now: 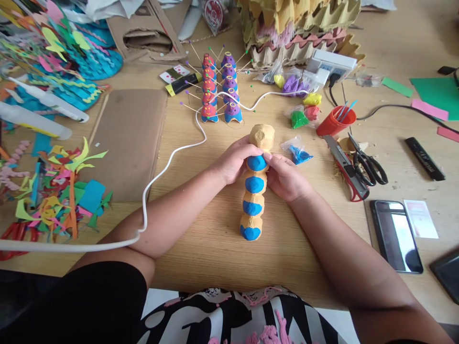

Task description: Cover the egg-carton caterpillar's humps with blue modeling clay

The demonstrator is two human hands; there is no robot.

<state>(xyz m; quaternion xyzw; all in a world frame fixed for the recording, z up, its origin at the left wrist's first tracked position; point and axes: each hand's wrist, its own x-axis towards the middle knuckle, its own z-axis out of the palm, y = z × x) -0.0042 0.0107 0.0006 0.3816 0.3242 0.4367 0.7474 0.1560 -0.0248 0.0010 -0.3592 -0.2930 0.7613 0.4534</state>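
Note:
A yellow egg-carton strip with blue patches on several of its bumps points toward the body; its far end bump is plain yellow. My left hand grips its left side near the far end, with the thumb on the edge of a blue patch. From the right, my right hand holds the same part, thumb and fingertips pressed by the upper blue patch. The fingers beneath the strip are hidden. Just right of the strip lies a small bag of blue clay.
Red and purple egg-carton figures stand beyond the hands. A white cable crosses the left forearm. Rightward are a red cup, scissors, a cutter and a phone. Paper scraps and cardboard lie left.

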